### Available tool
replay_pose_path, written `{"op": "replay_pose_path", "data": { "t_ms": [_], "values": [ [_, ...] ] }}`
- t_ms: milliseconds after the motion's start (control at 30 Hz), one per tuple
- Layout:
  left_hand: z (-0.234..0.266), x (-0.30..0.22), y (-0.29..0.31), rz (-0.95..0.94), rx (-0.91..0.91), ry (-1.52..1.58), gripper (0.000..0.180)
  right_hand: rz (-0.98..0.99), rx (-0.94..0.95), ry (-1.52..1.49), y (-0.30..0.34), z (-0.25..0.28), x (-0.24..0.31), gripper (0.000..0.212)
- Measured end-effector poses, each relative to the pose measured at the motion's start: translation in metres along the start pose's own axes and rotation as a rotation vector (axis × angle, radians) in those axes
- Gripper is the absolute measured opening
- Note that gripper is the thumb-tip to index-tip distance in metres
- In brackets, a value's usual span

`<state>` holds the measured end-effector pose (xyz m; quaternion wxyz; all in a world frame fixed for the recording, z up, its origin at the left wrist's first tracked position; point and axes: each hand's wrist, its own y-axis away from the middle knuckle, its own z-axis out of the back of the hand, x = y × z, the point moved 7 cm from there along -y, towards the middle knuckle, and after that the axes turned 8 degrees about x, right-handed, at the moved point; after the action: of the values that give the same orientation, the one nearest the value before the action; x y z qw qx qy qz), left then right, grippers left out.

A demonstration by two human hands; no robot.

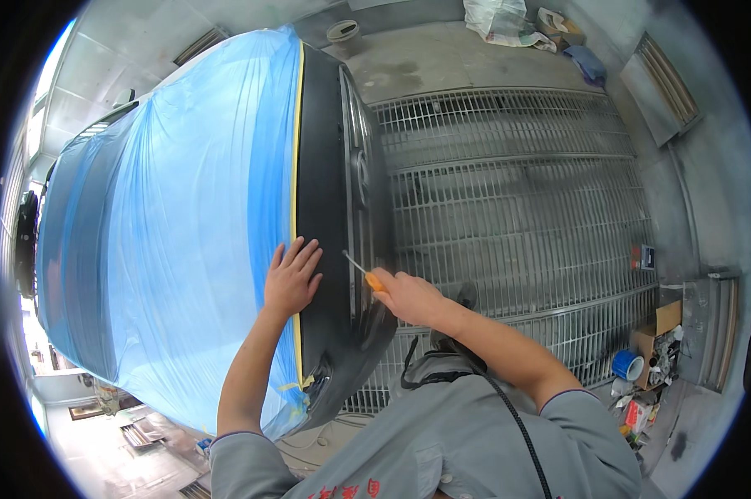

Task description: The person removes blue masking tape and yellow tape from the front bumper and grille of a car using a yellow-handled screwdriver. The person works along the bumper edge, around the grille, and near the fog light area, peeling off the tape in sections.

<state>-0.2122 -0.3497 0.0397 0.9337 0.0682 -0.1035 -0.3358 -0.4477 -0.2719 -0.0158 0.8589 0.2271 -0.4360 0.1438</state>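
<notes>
A car stands under light-blue masking film [192,200], with yellow masking tape [298,125] along the film's edge. Beyond the tape, the car's end panel [320,158] is bare and matte dark. My left hand [290,281] lies with fingers spread across the tape line, partly on the film and partly on the dark panel. In my right hand [413,299] is a screwdriver [375,283] with an orange handle. Its thin metal shaft points up and left, the tip at or close to the slot-like trim [352,179]; whether it touches, I cannot tell.
Metal floor grating [508,200] runs to the right of the car. At the lower right sit a cardboard box [668,318], a blue roll [627,364] and scattered litter. A bucket [343,33] and a white plastic bag [498,21] are at the far side.
</notes>
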Motion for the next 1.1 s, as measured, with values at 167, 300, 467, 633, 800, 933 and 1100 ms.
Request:
{"op": "replay_pose_path", "data": {
  "t_ms": [167,300,467,633,800,933,1100],
  "values": [
    [0.002,0.001,-0.005,0.014,0.036,-0.009,0.057,-0.02,-0.018,0.043,-0.038,0.03,-0.01,0.042],
    [0.004,0.001,-0.006,0.025,0.052,0.001,0.057,-0.026,-0.04,0.055,-0.064,0.054,-0.019,0.042],
    [0.008,0.003,-0.011,0.024,0.059,0.017,0.056,0.004,0.015,0.061,-0.101,0.075,-0.031,0.041],
    [0.008,0.004,-0.013,0.034,0.069,0.033,0.056,0.024,0.015,0.05,-0.131,0.103,-0.04,0.043],
    [0.01,0.006,-0.02,0.037,0.075,0.043,0.056,0.009,-0.09,0.065,-0.155,0.142,-0.044,0.041],
    [0.009,0.008,-0.02,0.046,0.098,0.046,0.057,0.025,-0.073,0.061,-0.174,0.165,-0.044,0.038],
    [0.009,0.006,-0.026,0.037,0.131,0.034,0.056,-0.002,-0.013,0.063,-0.199,0.196,-0.051,0.04]
  ]
}}
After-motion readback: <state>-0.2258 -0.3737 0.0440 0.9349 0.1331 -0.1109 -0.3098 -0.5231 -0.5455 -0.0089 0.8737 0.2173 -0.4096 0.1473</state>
